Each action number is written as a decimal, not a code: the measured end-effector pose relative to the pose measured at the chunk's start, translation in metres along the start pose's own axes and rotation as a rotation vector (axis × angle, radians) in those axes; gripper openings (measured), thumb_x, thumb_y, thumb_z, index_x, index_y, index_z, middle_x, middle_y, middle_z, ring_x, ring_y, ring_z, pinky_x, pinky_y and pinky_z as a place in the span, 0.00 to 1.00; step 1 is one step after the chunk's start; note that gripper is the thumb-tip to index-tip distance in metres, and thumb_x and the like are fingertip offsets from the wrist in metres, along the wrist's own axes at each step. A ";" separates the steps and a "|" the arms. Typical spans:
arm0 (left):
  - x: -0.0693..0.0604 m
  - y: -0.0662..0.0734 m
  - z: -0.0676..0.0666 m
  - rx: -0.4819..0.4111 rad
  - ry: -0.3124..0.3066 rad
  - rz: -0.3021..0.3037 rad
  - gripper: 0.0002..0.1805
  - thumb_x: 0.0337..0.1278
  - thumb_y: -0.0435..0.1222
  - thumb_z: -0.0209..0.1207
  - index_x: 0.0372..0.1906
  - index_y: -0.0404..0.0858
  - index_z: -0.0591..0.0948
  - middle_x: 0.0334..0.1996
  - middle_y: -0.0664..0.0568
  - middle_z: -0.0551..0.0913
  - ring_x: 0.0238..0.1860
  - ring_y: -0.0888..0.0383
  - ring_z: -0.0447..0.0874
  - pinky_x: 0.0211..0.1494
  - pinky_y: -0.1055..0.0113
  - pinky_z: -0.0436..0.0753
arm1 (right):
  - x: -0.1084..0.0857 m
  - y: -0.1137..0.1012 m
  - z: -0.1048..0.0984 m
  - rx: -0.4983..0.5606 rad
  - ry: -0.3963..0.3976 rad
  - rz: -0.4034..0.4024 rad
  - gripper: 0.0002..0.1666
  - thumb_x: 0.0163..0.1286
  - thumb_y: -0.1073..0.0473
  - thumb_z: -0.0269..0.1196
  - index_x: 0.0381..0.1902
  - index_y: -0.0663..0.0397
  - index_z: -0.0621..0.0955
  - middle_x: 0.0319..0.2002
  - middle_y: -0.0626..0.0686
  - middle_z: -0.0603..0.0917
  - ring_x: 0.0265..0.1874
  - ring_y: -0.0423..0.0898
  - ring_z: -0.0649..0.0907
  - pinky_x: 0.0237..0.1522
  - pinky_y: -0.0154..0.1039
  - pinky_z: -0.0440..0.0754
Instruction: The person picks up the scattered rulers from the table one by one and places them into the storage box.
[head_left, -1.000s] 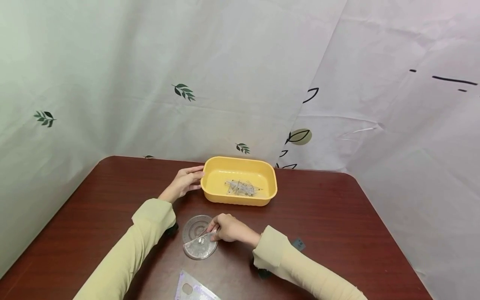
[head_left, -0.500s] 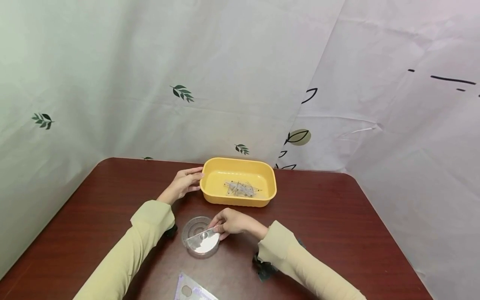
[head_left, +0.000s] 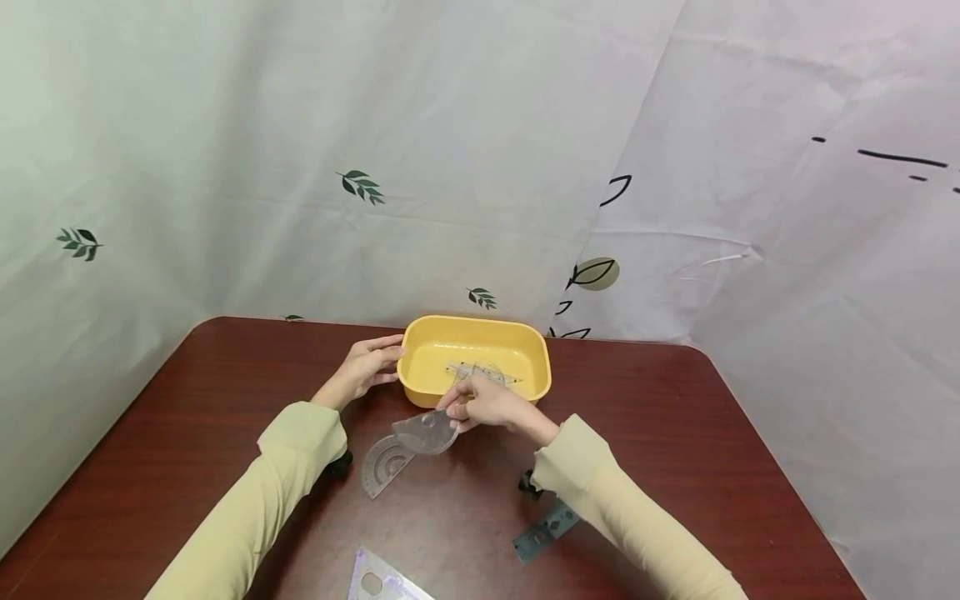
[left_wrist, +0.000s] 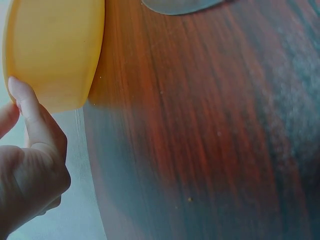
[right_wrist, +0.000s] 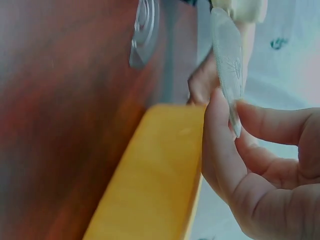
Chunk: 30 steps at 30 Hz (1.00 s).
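At the left end of a yellow plastic basin (head_left: 431, 392), my left hand (head_left: 366, 367) holds the rim. In the left wrist view the left hand (left_wrist: 35, 165) has its fingertips at the basin's edge. My right hand (head_left: 487, 404) pinches a clear semicircular protractor (head_left: 423, 433) between thumb and fingers, raised just in front of the basin. The right wrist view shows this protractor (right_wrist: 229, 65) edge-on in the pinch. A second clear protractor (head_left: 382, 465) lies on the table, partly covered in the head view. Several clear drawing pieces (head_left: 487, 372) lie inside the basin, partly behind the right hand.
A clear set square with purplish edges (head_left: 382, 579) lies at the table's near side, cut off by the frame. A bluish ruler-like strip (head_left: 546, 532) lies near the right forearm. The dark red table (head_left: 637, 400) meets a white patterned cloth (head_left: 480, 167) behind.
My right hand has lifted one protractor off the other and carried it up and right, toward the basin. More of the bluish strip now shows. The left hand stays at the basin.
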<state>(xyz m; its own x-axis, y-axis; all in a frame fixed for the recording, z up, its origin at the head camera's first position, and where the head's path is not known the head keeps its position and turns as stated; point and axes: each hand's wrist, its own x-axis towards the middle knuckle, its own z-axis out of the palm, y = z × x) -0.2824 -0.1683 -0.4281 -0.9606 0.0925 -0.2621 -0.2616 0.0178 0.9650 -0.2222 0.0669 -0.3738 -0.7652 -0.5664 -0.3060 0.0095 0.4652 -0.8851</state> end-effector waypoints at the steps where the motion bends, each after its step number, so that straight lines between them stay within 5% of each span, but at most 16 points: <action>1: -0.001 0.000 -0.001 -0.001 -0.003 0.004 0.30 0.67 0.37 0.55 0.71 0.38 0.64 0.64 0.38 0.72 0.36 0.66 0.84 0.35 0.75 0.84 | 0.001 0.000 -0.004 0.007 0.017 0.000 0.11 0.69 0.72 0.55 0.45 0.73 0.80 0.25 0.52 0.78 0.24 0.40 0.79 0.34 0.36 0.86; 11: -0.001 0.000 -0.002 -0.031 -0.005 0.007 0.30 0.67 0.36 0.55 0.71 0.37 0.64 0.63 0.40 0.74 0.35 0.67 0.85 0.35 0.74 0.85 | 0.013 -0.001 -0.039 0.036 0.155 0.029 0.14 0.70 0.71 0.54 0.50 0.71 0.80 0.29 0.52 0.79 0.23 0.39 0.78 0.31 0.30 0.83; 19: -0.001 0.000 -0.001 -0.048 0.014 -0.015 0.30 0.65 0.36 0.58 0.71 0.38 0.65 0.41 0.59 0.84 0.31 0.69 0.83 0.34 0.75 0.85 | 0.020 0.011 -0.062 0.046 0.177 -0.002 0.13 0.70 0.68 0.55 0.49 0.67 0.80 0.30 0.52 0.78 0.26 0.40 0.79 0.39 0.38 0.87; 26: 0.000 0.000 0.000 -0.029 0.015 -0.024 0.31 0.66 0.37 0.57 0.71 0.39 0.65 0.61 0.43 0.77 0.34 0.68 0.83 0.34 0.75 0.84 | 0.023 0.013 -0.073 0.080 0.250 0.099 0.18 0.72 0.69 0.53 0.57 0.71 0.75 0.36 0.54 0.77 0.28 0.40 0.79 0.48 0.44 0.85; 30: 0.000 0.001 0.000 -0.027 0.015 -0.024 0.31 0.66 0.36 0.57 0.71 0.39 0.65 0.64 0.41 0.74 0.35 0.67 0.83 0.35 0.75 0.84 | 0.028 0.017 -0.078 0.082 0.276 0.131 0.19 0.73 0.69 0.52 0.59 0.71 0.74 0.37 0.56 0.78 0.27 0.42 0.82 0.53 0.49 0.83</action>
<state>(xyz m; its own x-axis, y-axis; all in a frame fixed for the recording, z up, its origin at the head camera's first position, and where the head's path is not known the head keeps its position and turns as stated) -0.2829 -0.1684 -0.4272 -0.9552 0.0772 -0.2856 -0.2869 -0.0066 0.9579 -0.2940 0.1124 -0.3700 -0.8998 -0.2939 -0.3224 0.1628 0.4594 -0.8732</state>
